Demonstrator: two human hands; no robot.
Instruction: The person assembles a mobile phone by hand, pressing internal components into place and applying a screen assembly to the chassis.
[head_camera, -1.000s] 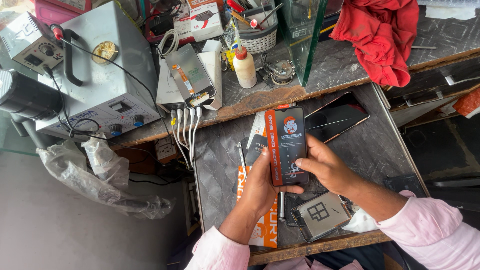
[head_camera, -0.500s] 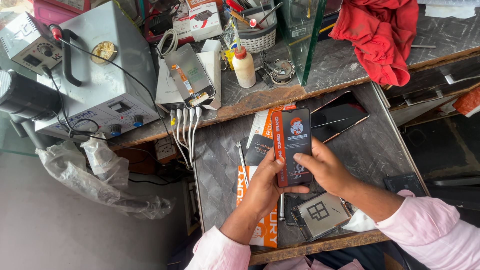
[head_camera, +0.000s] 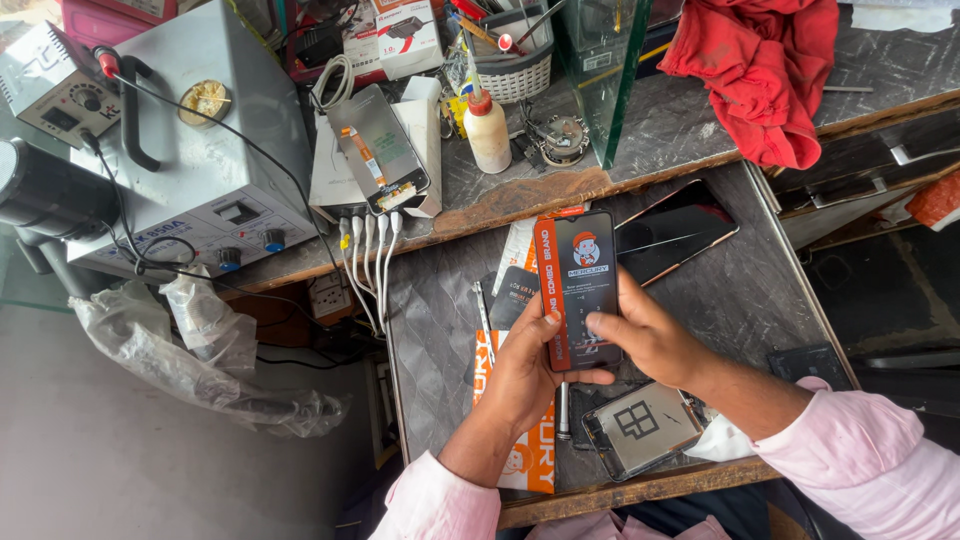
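— What changed at the table (head_camera: 440, 300)?
— The dark flat packet (head_camera: 582, 290) now sits lower, nearer the body, over the orange box (head_camera: 528, 440).
— And the fingers?
— Left hand (head_camera: 525, 370) fingers clamp its edge; right hand (head_camera: 645, 335) fingers curl onto its face.

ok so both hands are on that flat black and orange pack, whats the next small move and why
Probably pry the pack open at its lower edge. The left hand grips the black and orange pack from the side with its thumb underneath, while the right hand rests its fingertips on the lower front. The pack looks closed and is held above the grey worktop, so opening it seems the likeliest next step.
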